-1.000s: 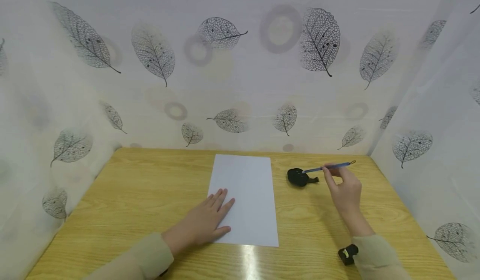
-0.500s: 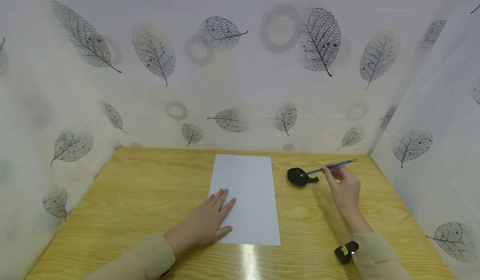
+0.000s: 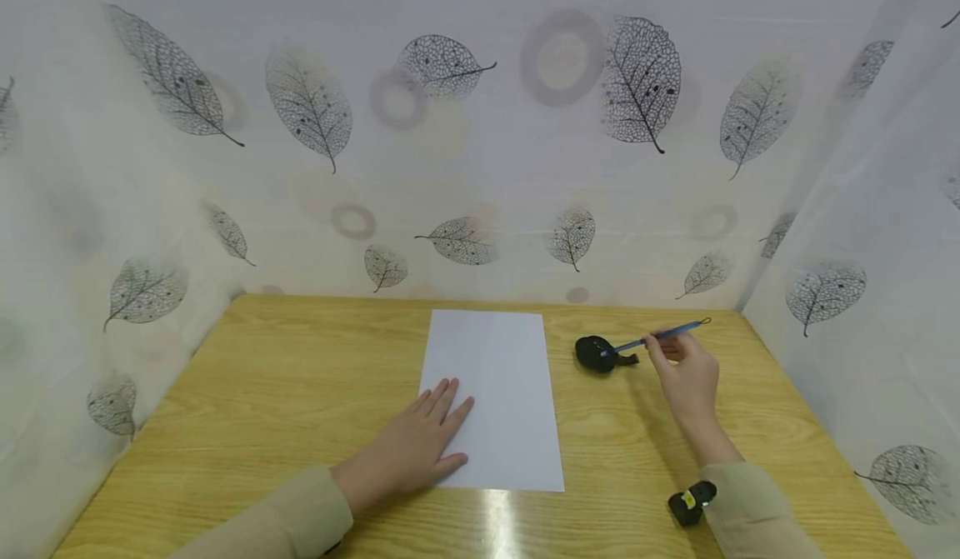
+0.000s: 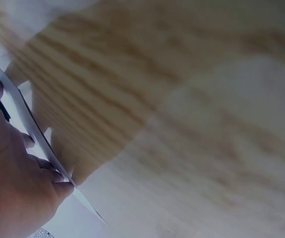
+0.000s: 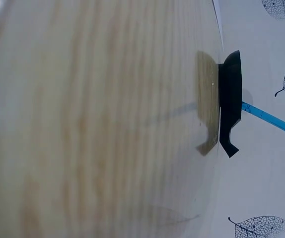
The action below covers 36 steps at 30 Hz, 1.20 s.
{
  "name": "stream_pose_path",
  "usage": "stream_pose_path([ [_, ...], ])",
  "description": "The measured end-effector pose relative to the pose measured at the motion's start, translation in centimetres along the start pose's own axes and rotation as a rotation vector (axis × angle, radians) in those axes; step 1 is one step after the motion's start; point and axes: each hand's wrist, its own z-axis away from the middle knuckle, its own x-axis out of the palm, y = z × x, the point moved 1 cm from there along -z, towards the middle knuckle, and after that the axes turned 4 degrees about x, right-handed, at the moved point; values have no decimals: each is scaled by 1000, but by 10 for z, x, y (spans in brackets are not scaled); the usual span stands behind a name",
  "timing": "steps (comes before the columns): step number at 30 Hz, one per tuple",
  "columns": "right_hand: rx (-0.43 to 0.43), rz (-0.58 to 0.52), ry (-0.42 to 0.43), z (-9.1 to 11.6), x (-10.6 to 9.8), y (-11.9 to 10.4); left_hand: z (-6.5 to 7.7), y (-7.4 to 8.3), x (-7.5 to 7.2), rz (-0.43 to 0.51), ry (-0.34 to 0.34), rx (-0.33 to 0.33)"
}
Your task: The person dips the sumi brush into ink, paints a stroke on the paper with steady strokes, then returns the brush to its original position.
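Observation:
My left hand (image 3: 412, 446) rests with fingers spread on the left part of a blank white sheet of paper (image 3: 498, 384); the left wrist view shows its fingertips along the sheet. In my right hand (image 3: 692, 380) a slim blue brush (image 3: 678, 330) with a small hanging loop is pinched between thumb and fingers. Its lower end reaches into a small black ink dish (image 3: 591, 356) with a short stem, right of the paper. From the side, in the right wrist view, the dish (image 5: 230, 94) stands on the table with the brush (image 5: 271, 121) slanting into it. The dish hides the brush tip there.
The wood-grain table (image 3: 300, 376) has a glossy surface. Pale curtains (image 3: 487, 151) printed with leaves enclose its back and sides. A black device (image 3: 692, 503) sits at my right sleeve.
The brush's lower end has dropped slightly within the ink dish. My left hand and the paper's near edge have shifted a little to the right.

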Motion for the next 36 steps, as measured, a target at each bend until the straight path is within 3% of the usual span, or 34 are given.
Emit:
stream_pose_path([
  [9, 20, 32, -3, 1, -1, -2, 0, 1, -1, -6, 12, 11],
  [22, 60, -28, 13, -2, -4, -3, -2, 3, -1, -49, 13, 3],
  [36, 78, -24, 14, -3, -4, -2, 0, -1, 3, -9, 48, 15],
])
